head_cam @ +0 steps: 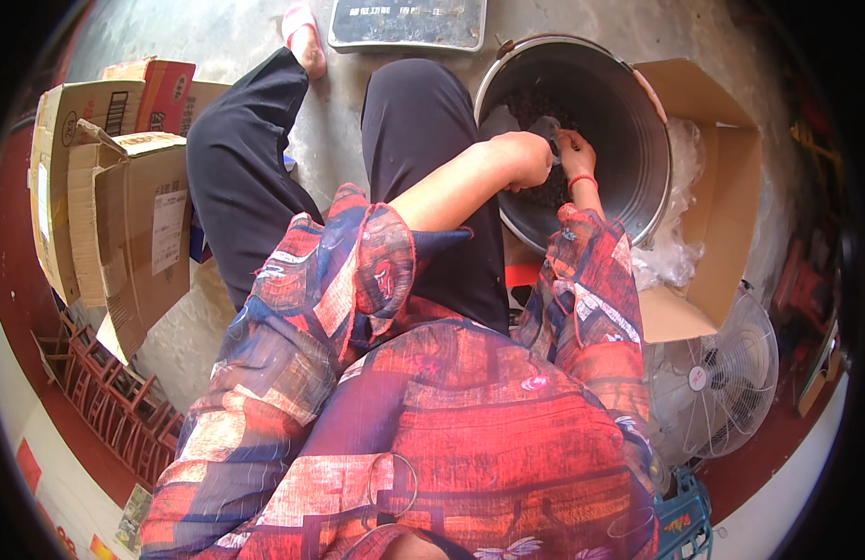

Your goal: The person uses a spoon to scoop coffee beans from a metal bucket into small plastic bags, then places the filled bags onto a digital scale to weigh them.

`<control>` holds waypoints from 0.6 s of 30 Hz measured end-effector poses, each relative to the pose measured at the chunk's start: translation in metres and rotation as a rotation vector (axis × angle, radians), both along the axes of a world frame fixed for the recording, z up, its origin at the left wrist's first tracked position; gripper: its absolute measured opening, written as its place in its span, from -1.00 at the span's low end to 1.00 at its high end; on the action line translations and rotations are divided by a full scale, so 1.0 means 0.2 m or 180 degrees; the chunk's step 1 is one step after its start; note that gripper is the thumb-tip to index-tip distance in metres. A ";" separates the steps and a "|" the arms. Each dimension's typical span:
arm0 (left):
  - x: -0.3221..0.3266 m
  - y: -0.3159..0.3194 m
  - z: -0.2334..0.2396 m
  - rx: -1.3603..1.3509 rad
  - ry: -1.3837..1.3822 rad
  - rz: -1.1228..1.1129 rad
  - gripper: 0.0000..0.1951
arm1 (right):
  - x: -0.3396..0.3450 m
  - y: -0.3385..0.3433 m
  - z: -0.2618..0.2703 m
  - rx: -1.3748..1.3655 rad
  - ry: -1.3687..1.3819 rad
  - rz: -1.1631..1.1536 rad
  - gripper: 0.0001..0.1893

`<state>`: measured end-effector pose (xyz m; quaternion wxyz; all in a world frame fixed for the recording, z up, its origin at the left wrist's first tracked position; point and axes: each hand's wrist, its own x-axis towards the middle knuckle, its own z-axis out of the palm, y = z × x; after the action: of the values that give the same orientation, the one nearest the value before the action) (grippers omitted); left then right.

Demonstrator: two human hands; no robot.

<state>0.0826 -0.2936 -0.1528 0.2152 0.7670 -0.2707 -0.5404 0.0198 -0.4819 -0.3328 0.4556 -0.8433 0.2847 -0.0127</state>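
Note:
A large metal bucket (623, 133) stands at my right knee, with small dark pieces (537, 105) in the bottom. Over its opening, my left hand (528, 159) is closed at the edge of a small translucent plastic bag (544, 128); its fingertips are mostly hidden. On the bag's other side, my right hand (578, 154) pinches it, with a red beaded bracelet at the wrist. Another translucent bag (499, 122) lies inside the bucket, near the wall on my side. What the small bag contains cannot be made out.
Right of the bucket is an open cardboard box (723, 203) holding clear plastic bags (674, 245). A floor fan (716, 378) stands behind it. Cardboard boxes (138, 217) are stacked at left, near small wooden chairs (110, 392). A platform scale (408, 28) lies ahead on the concrete floor.

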 end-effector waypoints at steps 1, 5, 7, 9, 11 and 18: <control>0.00 -0.01 0.01 -0.0063 -0.0002 -0.0029 -0.78 | -0.03 -0.02 -0.04 0.0214 -0.0215 -0.0134 -0.81; 0.00 0.00 -0.02 -0.0058 -0.0159 -0.0001 -0.79 | 0.06 0.09 0.01 0.0080 0.0085 0.0055 -0.82; -0.01 -0.01 -0.01 -0.0058 -0.0174 0.0086 -0.79 | 0.04 0.12 0.03 0.0398 -0.0094 -0.0126 -0.82; 0.00 0.00 0.00 -0.0197 -0.0400 0.0108 -0.79 | 0.04 0.13 0.03 0.0766 -0.0246 -0.0219 -0.82; 0.00 0.01 0.00 -0.0254 -0.0535 0.0292 -0.79 | 0.02 0.12 0.03 0.1181 -0.0354 -0.0286 -0.82; 0.02 0.01 -0.05 -0.0552 -0.0847 0.1359 -0.80 | -0.07 0.04 0.33 0.1643 -0.0397 -0.0345 -0.76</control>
<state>0.0875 -0.2914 -0.1629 0.3518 0.8497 -0.1740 -0.3520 0.0064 -0.4741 -0.2666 0.6708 -0.6804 0.2947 -0.0159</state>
